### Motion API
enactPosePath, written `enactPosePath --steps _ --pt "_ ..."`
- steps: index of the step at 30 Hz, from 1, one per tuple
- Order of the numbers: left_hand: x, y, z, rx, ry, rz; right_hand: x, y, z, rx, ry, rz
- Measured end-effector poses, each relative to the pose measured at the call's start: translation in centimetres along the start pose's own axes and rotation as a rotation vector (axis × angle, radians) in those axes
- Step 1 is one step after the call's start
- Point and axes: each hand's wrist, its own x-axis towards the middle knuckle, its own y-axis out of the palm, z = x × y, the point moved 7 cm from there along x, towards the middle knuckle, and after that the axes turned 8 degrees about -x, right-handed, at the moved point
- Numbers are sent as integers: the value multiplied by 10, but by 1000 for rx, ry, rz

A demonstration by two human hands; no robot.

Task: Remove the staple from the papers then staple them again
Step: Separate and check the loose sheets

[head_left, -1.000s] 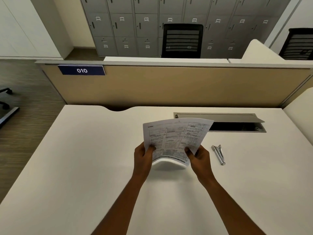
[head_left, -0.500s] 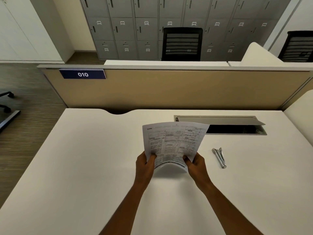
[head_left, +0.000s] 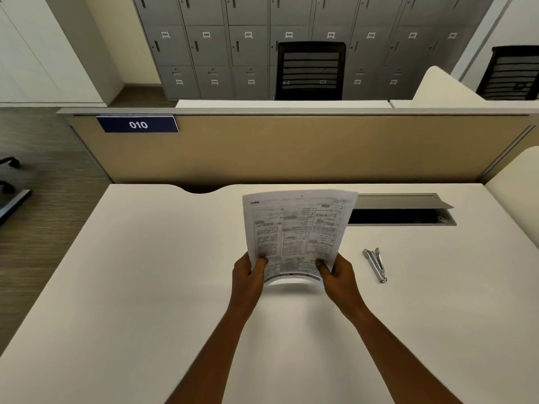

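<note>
I hold the printed papers (head_left: 297, 228) upright above the white desk (head_left: 131, 287), their bottom edge bowed toward me. My left hand (head_left: 248, 275) grips the lower left corner and my right hand (head_left: 335, 275) grips the lower right corner, thumbs on the front sheet. A small metal stapler (head_left: 376, 265) lies flat on the desk to the right of my right hand, apart from it. The staple itself is too small to make out.
An open cable tray with a raised grey lid (head_left: 402, 209) is set into the desk behind the papers. A tan partition (head_left: 291, 150) with a blue "010" sign (head_left: 137, 124) closes off the desk's far edge. Grey lockers and a black chair (head_left: 310, 71) stand beyond.
The papers have turned more upright and squarer to me, still held by both hands at the lower corners. The view has shifted slightly; the stapler has not moved on the desk.
</note>
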Motion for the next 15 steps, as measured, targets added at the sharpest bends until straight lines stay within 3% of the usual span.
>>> enactPosePath --steps 9,12,15 --pt "5 -11 -36 -66 8 62 -2 -47 90 -312 -390 -72" --pt "6 -26 -64 53 123 -55 1 -58 110 -468 -444 -32" --pt "-3 -34 -108 326 372 -223 3 -67 122 -639 -470 -26"
